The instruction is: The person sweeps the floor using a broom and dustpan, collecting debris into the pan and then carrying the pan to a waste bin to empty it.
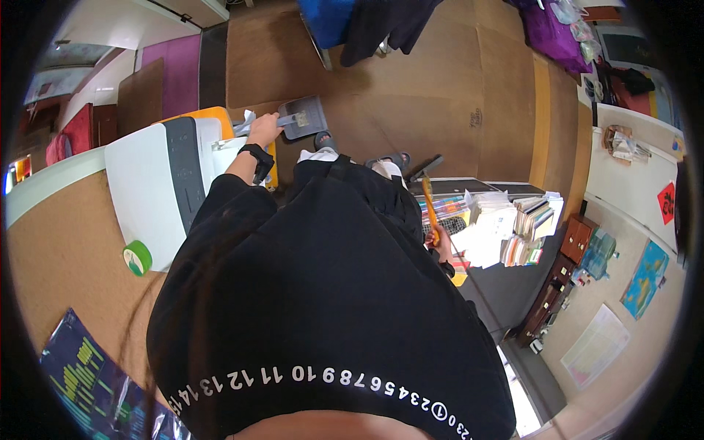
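My left hand [264, 131] is closed around the handle of a grey plastic dustpan [314, 113], held out ahead on the left near my foot. A small pale patch shows in the pan; I cannot tell what it is. On the right, my right hand [440, 242] grips the orange handle of a broom [431, 212]. The dark bristle head [426, 168] lies low by the floor, beside my right sandal [404, 159]. My black shirt fills the middle of the view and hides part of my right arm.
A white printer [143, 187] stands on the left, with a green tape roll [137, 258] at its near corner. Stacked books and papers [489, 220] are close to my right hand. Ahead, dark cloth [379, 27] hangs above the brown floor [418, 115]. Purple bags [550, 33] lie far right.
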`<state>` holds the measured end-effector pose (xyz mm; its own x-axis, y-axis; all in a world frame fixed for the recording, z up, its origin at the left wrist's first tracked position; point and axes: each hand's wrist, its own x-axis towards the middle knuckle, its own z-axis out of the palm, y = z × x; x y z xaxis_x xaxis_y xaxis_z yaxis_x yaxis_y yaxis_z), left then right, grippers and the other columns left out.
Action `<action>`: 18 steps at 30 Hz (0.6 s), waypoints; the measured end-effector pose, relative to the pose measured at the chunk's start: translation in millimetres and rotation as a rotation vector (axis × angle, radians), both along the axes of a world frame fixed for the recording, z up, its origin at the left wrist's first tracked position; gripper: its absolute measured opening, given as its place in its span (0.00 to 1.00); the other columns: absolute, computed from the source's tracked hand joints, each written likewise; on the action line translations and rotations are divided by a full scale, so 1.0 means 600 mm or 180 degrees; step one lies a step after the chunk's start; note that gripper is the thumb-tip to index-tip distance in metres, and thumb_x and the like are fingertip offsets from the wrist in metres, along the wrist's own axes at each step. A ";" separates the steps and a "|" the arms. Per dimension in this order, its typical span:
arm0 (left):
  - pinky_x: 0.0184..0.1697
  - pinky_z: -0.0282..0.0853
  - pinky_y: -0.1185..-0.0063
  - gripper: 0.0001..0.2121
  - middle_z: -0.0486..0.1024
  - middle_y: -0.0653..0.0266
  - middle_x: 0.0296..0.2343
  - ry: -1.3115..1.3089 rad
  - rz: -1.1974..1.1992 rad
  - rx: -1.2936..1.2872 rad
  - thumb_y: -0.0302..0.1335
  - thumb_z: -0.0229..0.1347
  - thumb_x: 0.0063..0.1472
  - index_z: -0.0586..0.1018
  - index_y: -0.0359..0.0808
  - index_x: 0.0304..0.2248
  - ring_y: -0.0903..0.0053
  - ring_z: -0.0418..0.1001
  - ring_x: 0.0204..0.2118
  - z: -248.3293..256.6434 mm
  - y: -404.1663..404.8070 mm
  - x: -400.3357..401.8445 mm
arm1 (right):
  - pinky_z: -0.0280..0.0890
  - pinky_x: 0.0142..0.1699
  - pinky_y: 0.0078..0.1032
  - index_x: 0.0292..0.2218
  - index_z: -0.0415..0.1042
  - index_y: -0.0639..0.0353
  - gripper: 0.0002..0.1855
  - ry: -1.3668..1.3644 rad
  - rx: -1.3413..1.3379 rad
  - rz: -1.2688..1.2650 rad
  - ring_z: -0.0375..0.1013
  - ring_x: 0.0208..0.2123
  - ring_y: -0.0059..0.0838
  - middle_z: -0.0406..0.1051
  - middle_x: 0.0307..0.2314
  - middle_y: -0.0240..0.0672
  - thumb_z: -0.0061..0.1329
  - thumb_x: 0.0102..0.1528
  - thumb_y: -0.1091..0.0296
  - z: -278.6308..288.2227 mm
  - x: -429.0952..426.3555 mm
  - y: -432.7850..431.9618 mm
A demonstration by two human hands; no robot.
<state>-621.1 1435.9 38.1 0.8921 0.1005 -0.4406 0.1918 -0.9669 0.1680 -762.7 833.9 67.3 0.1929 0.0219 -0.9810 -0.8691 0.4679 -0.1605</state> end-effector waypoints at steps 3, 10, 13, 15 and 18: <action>0.38 0.67 0.70 0.14 0.74 0.56 0.32 0.0069 0.0016 -0.0082 0.36 0.56 0.49 0.74 0.39 0.35 0.64 0.72 0.37 0.003 -0.007 0.012 | 0.51 0.20 0.14 0.17 0.55 0.52 0.18 -0.0014 0.0050 0.0060 0.55 0.13 0.17 0.54 0.10 0.24 0.40 0.52 0.53 -0.002 -0.005 -0.002; 0.38 0.68 0.70 0.12 0.74 0.58 0.30 0.0176 -0.0233 0.0233 0.35 0.56 0.49 0.75 0.39 0.33 0.64 0.72 0.36 -0.003 -0.040 0.025 | 0.53 0.17 0.16 0.25 0.56 0.54 0.09 -0.0153 -0.0112 -0.0079 0.57 0.13 0.17 0.58 0.13 0.25 0.39 0.52 0.60 0.014 -0.007 -0.011; 0.38 0.67 0.69 0.12 0.74 0.57 0.30 0.0219 -0.0165 0.0290 0.34 0.55 0.49 0.75 0.38 0.33 0.63 0.72 0.36 -0.007 -0.046 0.026 | 0.53 0.17 0.15 0.28 0.57 0.54 0.09 -0.0041 -0.0114 -0.0056 0.58 0.13 0.17 0.58 0.13 0.25 0.40 0.51 0.61 0.019 0.007 -0.032; 0.39 0.67 0.68 0.13 0.74 0.55 0.31 0.0422 -0.0092 0.0301 0.33 0.55 0.49 0.74 0.37 0.35 0.62 0.71 0.37 -0.004 -0.051 0.029 | 0.53 0.17 0.15 0.29 0.57 0.54 0.09 0.0072 -0.0293 -0.0077 0.58 0.13 0.18 0.58 0.13 0.26 0.40 0.50 0.61 0.015 0.018 -0.047; 0.37 0.67 0.68 0.11 0.74 0.55 0.29 0.0488 -0.0004 0.0517 0.32 0.55 0.49 0.74 0.37 0.32 0.62 0.72 0.35 0.010 -0.066 0.032 | 0.53 0.16 0.15 0.29 0.58 0.52 0.08 0.0144 -0.0132 0.0150 0.58 0.12 0.18 0.58 0.13 0.26 0.40 0.50 0.61 -0.003 0.032 -0.110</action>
